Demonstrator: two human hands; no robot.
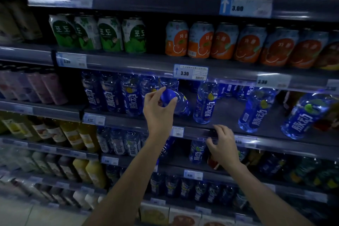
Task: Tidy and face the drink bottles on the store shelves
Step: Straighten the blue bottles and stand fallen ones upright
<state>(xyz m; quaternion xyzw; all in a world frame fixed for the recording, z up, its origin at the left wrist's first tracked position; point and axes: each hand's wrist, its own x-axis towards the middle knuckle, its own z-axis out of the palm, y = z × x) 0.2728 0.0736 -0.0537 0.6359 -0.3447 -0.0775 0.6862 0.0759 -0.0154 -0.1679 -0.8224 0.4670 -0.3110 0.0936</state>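
Observation:
Blue drink bottles stand on the middle shelf (227, 115). One blue bottle (180, 103) is tilted with its cap towards me, and my left hand (158, 110) is shut on its cap end. A tight row of blue bottles (111, 93) stands to its left. To the right stand three spaced bottles: one (205, 104), another (255, 110), and a leaning one (304, 115). My right hand (222, 145) rests with fingers curled on the shelf's front rail and holds nothing.
Green cans (102, 33) and orange cans (225, 42) fill the shelf above. Pink bottles (47, 86) and yellow juice bottles (73, 135) stand at the left. More blue bottles (197, 152) sit on the shelf below. A price tag (190, 72) hangs overhead.

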